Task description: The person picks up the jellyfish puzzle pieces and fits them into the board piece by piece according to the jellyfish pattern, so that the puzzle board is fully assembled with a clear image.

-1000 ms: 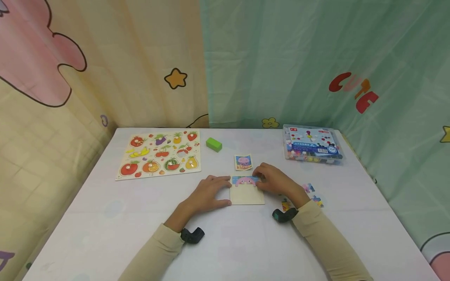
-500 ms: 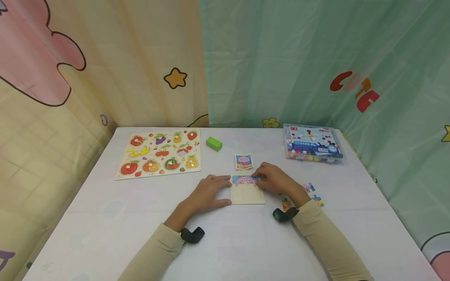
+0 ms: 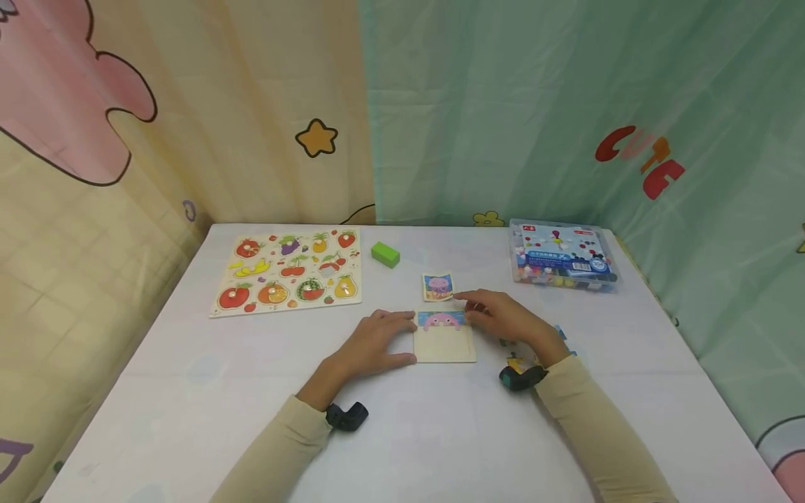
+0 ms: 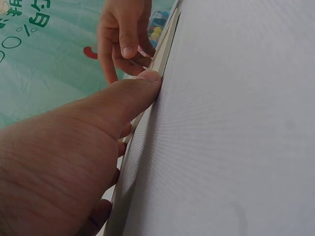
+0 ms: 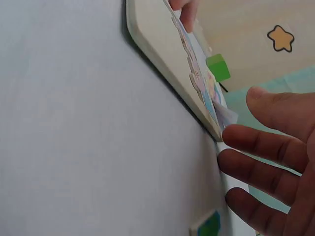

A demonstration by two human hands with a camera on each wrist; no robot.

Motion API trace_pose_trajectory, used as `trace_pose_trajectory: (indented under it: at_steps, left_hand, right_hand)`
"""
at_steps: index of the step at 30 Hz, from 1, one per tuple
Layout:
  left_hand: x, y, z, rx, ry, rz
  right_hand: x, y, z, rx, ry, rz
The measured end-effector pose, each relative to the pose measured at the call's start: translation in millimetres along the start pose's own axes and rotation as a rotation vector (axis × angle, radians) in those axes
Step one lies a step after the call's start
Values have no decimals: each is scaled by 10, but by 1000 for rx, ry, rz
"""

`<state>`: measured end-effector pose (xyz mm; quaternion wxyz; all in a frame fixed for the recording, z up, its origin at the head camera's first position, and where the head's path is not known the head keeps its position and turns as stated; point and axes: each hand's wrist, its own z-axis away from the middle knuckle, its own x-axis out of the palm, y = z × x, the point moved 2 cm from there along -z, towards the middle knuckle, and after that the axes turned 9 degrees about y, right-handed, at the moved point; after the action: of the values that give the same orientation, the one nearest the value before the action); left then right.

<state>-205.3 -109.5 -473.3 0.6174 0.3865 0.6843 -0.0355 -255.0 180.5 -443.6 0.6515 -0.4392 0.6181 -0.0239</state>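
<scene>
A small wooden puzzle board lies flat on the white table, with a row of pink-and-blue puzzle pieces along its far side. Its nearer part is bare wood. My left hand rests at the board's left edge, fingers and thumb spread and touching it. At the far right corner is my right hand, its fingers loosely bent and holding nothing; the right wrist view shows the fingertips beside that corner. Just beyond the board lies a picture card showing a pink character, close to my right index finger.
Loose puzzle pieces lie partly hidden under my right forearm. A fruit peg puzzle is at the back left, with a green block beside it. At the back right stands a clear plastic box of colourful parts. Curtains hang behind.
My right hand has let go of the row's right end and moved slightly right, its index finger now extended toward the card. The left hand keeps its place at the board.
</scene>
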Motion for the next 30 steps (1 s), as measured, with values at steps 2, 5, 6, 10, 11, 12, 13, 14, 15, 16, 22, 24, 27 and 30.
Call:
trace_pose_trajectory:
  at_steps: [2,5,6,10,11,12,13,14,15,16,22,24,27,30]
  left_hand:
    - [3,4,-7,4,4,4]
    - [11,-3,-11,3,7,-9]
    - [13,-6,-10,4,8,-12]
    - [5,-11,-8,3,10,-16]
    - [-1,-9,-8,3,12,-10]
    - [-6,-7,-8,3,13,-7]
    - [-10,-6,-8,5,17,-4]
    - [-12,-6,-7,5,17,-3]
    - [-12,-6,-7,4,17,-3]
    - [-11,-6,-7,4,15,-2]
    - [5,-12,-7,1,10,4]
    - [6,-15,-5,0,14,11]
    - [5,-17,-7,-3,14,18]
    - [5,-17,-10,-5,8,16]
  right_hand:
    - [-71,29,65,17,-9,-12]
    - [-179,96,198,73,-21,-1]
    - [-214,126,252,83,-26,15]
    - [-352,257,475,101,-27,84]
    - [-378,279,524,94,-28,93]
    - [-400,302,568,89,-27,96]
    - [-416,320,603,91,-24,93]
    - [-424,334,631,86,-21,90]
    - [-425,343,651,89,-19,88]
    - [-421,352,670,93,-16,88]
    - [-353,356,704,90,43,137]
    - [-338,345,705,98,55,163]
    - [-332,333,707,114,58,182]
    - [-330,325,712,129,60,189]
